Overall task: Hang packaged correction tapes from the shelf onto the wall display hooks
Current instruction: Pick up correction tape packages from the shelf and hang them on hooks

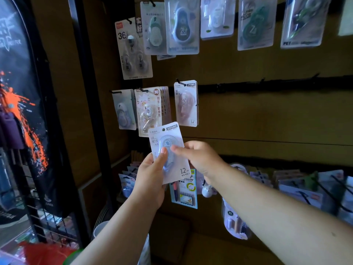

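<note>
A white carded correction tape pack marked 12 m is held up in front of the wall, tilted slightly left. My left hand grips its lower left part, thumb on the blister. My right hand pinches its right side, fingers partly behind the card. Just above hangs a matching pack on a black hook. Several more packs lie on the shelf behind my right forearm.
Other tape packs hang on the upper row and to the left. A black hook rail runs right with bare hooks. A black metal rack post and a dark bag stand at the left.
</note>
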Tool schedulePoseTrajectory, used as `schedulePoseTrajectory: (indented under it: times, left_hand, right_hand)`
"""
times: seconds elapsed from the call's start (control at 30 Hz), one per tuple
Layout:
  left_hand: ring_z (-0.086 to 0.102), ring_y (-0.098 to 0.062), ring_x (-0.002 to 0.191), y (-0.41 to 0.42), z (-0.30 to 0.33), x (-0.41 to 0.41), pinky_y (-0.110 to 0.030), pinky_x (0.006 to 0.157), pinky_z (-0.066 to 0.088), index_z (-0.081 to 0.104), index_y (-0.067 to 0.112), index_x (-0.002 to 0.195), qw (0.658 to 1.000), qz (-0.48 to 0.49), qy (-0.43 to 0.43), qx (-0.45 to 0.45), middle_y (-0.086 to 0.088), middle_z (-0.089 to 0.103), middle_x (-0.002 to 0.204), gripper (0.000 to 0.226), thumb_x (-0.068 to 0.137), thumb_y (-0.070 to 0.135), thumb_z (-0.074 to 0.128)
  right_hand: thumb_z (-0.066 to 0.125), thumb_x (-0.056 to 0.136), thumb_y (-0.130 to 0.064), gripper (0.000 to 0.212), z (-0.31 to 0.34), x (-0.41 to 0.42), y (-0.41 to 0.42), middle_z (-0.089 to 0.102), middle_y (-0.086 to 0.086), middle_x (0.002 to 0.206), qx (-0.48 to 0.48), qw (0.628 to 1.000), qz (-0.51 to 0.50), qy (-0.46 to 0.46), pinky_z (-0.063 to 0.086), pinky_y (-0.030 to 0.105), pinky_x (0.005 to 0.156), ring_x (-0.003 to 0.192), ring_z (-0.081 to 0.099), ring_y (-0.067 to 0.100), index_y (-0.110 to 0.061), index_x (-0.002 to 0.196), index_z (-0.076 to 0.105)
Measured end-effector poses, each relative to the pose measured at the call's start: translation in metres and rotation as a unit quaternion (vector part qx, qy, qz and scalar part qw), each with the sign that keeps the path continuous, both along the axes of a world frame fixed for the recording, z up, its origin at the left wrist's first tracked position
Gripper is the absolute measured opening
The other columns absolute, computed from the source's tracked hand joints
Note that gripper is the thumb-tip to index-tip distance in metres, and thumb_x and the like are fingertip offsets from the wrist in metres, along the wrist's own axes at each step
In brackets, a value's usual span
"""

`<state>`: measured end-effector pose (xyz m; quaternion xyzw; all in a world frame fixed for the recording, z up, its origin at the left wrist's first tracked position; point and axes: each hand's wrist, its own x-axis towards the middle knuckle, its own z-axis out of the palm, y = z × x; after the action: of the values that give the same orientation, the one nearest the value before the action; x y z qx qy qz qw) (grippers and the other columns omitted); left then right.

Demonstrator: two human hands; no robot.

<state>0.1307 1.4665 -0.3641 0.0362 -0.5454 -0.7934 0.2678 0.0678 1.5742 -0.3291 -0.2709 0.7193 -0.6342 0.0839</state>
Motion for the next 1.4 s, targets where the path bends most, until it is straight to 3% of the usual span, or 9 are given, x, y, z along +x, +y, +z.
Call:
schedulePoseTrajectory:
  times: [0.13, 0.3, 0.37, 0.53, 0.77, 0.93, 1.17, 1.3, 1.4]
  left_hand:
    - [0.071, -0.024, 0.085, 0.004, 0.004, -0.001, -0.036, 0.065, 0.059, 0.066, 0.013, 0.115, 1.0, -0.018, 0.008, -0.016, -0.011, 0.075, 0.102, 0.028, 0.099, 0.03, 0.05]
    - [0.065, -0.019, 0.073, 0.006, 0.005, -0.003, -0.031, 0.068, 0.052, 0.066, 0.006, 0.103, 1.0, -0.019, -0.009, -0.011, -0.01, 0.072, 0.087, 0.028, 0.099, 0.03, 0.051]
    - [0.056, -0.013, 0.063, 0.006, 0.003, -0.005, -0.024, 0.059, 0.047, 0.065, 0.011, 0.09, 1.0, -0.002, -0.018, -0.008, -0.006, 0.063, 0.075, 0.024, 0.099, 0.029, 0.052]
    - [0.047, -0.009, 0.057, 0.005, 0.003, -0.005, -0.021, 0.054, 0.039, 0.062, 0.012, 0.089, 1.0, 0.005, -0.023, 0.018, 0.003, 0.054, 0.064, 0.019, 0.099, 0.026, 0.052]
    - [0.046, -0.008, 0.056, 0.003, 0.001, -0.006, -0.022, 0.055, 0.038, 0.062, 0.012, 0.089, 0.999, 0.0, -0.028, 0.022, 0.003, 0.052, 0.063, 0.019, 0.099, 0.025, 0.052]
    - [0.045, -0.008, 0.055, 0.002, 0.0, -0.006, -0.024, 0.058, 0.034, 0.06, 0.012, 0.089, 0.999, -0.006, -0.029, 0.03, 0.003, 0.051, 0.062, 0.016, 0.099, 0.023, 0.053]
    - [0.046, -0.006, 0.051, -0.004, -0.004, -0.008, -0.02, 0.051, 0.038, 0.058, 0.012, 0.085, 0.999, 0.003, -0.036, 0.017, 0.003, 0.051, 0.061, 0.016, 0.099, 0.018, 0.053]
    - [0.047, -0.005, 0.05, -0.01, -0.01, -0.011, -0.022, 0.052, 0.041, 0.062, 0.013, 0.084, 0.997, 0.033, -0.064, -0.018, 0.004, 0.055, 0.059, 0.015, 0.098, 0.015, 0.056]
    - [0.046, -0.006, 0.05, -0.013, -0.014, -0.013, -0.023, 0.054, 0.04, 0.063, 0.014, 0.085, 0.996, 0.046, -0.076, -0.029, 0.005, 0.056, 0.057, 0.013, 0.097, 0.015, 0.057]
  right_hand:
    - [0.074, 0.082, -0.023, 0.015, -0.002, 0.0, 0.006, 0.074, 0.016, 0.093, -0.012, 1.0, -0.011, 0.022, 0.056, 0.048, 0.083, 0.087, 0.072, 0.032, -0.009, 0.086, 0.073]
    - [0.077, 0.07, -0.032, 0.06, 0.011, -0.011, 0.003, 0.065, 0.035, 0.099, -0.042, 0.997, -0.051, 0.033, 0.045, 0.037, 0.069, 0.073, 0.056, 0.022, 0.017, 0.096, 0.055]
    - [0.077, 0.072, -0.031, 0.063, 0.023, -0.016, 0.001, 0.064, 0.035, 0.104, -0.064, 0.995, -0.065, 0.047, 0.043, 0.034, 0.07, 0.074, 0.055, 0.022, 0.019, 0.101, 0.052]
    - [0.073, 0.081, -0.025, 0.048, 0.058, -0.023, -0.002, 0.065, 0.029, 0.11, -0.101, 0.988, -0.099, 0.068, 0.051, 0.054, 0.091, 0.101, 0.065, 0.041, 0.013, 0.106, 0.059]
    - [0.069, 0.086, -0.019, 0.015, 0.086, -0.025, -0.012, 0.073, 0.004, 0.095, -0.124, 0.986, -0.088, 0.075, 0.057, 0.035, 0.078, 0.088, 0.07, 0.02, -0.009, 0.097, 0.07]
    - [0.069, 0.086, -0.017, 0.022, 0.084, -0.03, -0.021, 0.072, 0.007, 0.103, -0.128, 0.985, -0.103, 0.054, 0.054, 0.034, 0.086, 0.094, 0.069, 0.021, -0.004, 0.104, 0.07]
    - [0.071, 0.085, -0.021, 0.025, 0.09, -0.052, -0.028, 0.069, 0.007, 0.1, -0.088, 0.983, -0.154, 0.038, 0.058, 0.033, 0.069, 0.089, 0.068, 0.024, -0.005, 0.104, 0.065]
    - [0.072, 0.083, -0.025, 0.035, 0.09, -0.066, -0.03, 0.067, 0.01, 0.106, -0.06, 0.98, -0.188, 0.023, 0.059, 0.04, 0.079, 0.091, 0.067, 0.028, -0.005, 0.11, 0.06]
    - [0.07, 0.085, -0.028, 0.036, 0.089, -0.073, -0.028, 0.066, 0.008, 0.107, -0.044, 0.979, -0.197, 0.021, 0.055, 0.032, 0.072, 0.092, 0.065, 0.026, -0.006, 0.111, 0.059]
